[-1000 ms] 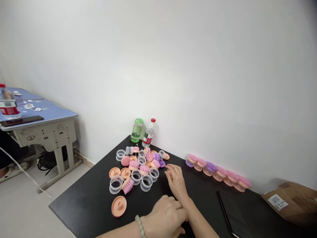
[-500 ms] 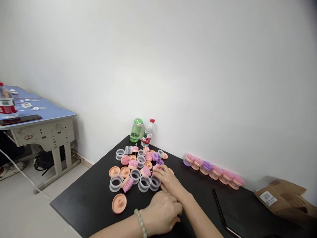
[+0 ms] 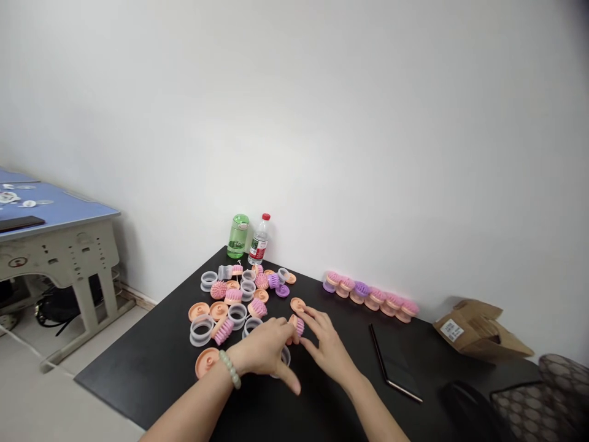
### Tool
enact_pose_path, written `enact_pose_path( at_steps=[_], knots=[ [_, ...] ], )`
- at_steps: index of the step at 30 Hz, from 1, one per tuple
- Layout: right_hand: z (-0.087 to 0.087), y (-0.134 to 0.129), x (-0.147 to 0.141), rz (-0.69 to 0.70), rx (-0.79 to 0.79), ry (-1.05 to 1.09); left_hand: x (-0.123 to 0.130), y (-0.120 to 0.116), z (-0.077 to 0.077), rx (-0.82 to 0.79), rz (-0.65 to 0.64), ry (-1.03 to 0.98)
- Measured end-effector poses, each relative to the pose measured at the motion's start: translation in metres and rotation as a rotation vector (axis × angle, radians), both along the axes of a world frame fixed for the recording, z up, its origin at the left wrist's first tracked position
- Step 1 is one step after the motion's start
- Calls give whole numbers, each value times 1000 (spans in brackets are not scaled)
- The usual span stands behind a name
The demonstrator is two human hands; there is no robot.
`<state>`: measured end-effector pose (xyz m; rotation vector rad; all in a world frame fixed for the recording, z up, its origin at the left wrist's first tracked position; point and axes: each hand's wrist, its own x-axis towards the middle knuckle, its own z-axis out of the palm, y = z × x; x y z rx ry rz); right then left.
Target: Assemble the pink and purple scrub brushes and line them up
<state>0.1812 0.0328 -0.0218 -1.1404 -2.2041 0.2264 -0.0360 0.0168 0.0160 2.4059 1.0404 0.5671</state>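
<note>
A pink-bristled brush head on a peach base (image 3: pixel 297 326) sits between my hands, touching the fingers of both. My right hand (image 3: pixel 326 344) curves round it from the right, thumb below and fingers above. My left hand (image 3: pixel 263 348), with a pale green bead bracelet (image 3: pixel 229 369) at the wrist, has its fingertips at the brush and its thumb stretched away. A clear ring (image 3: pixel 283 358) lies partly hidden under that hand. A peach disc (image 3: pixel 297 305) lies just above my right fingers. Behind my hands spreads a loose pile of pink, purple and peach brush parts and clear rings (image 3: pixel 239 294).
The black table (image 3: pixel 119 383) holds a green bottle (image 3: pixel 238 236), a water bottle (image 3: pixel 259 240), a row of assembled brushes (image 3: pixel 370 291) along the wall, and a dark phone (image 3: pixel 393 362). A cardboard box (image 3: pixel 478 331) stands at right; a blue desk (image 3: pixel 50 209) stands at left.
My view has turned right, shifting everything left. My left hand has moved forward to the pile, and the pink brush head now sits between my hands.
</note>
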Motion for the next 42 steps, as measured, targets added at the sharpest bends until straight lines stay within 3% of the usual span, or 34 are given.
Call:
enact_pose_path(
  at_steps=[3,7,14,20,26,33,42],
  knots=[
    [-6,3,-11,22,-38,23,-3,1,-3,16,-130,152],
    [-14,1,-15,-19,-70,108,1,0,-5,-66,-12,149],
    [-8,-16,16,-201,-95,333,6,-3,4,-135,149,-64],
    [3,-40,18,-28,-166,600,15,0,-4,-161,169,-267],
    [10,-47,10,-46,-61,366,18,-2,-9,-141,232,-313],
    [7,-50,6,-73,25,296,18,-5,-7,-92,154,-324],
    [10,-53,5,-75,25,322,20,-7,-5,-258,112,-422]
  ],
)
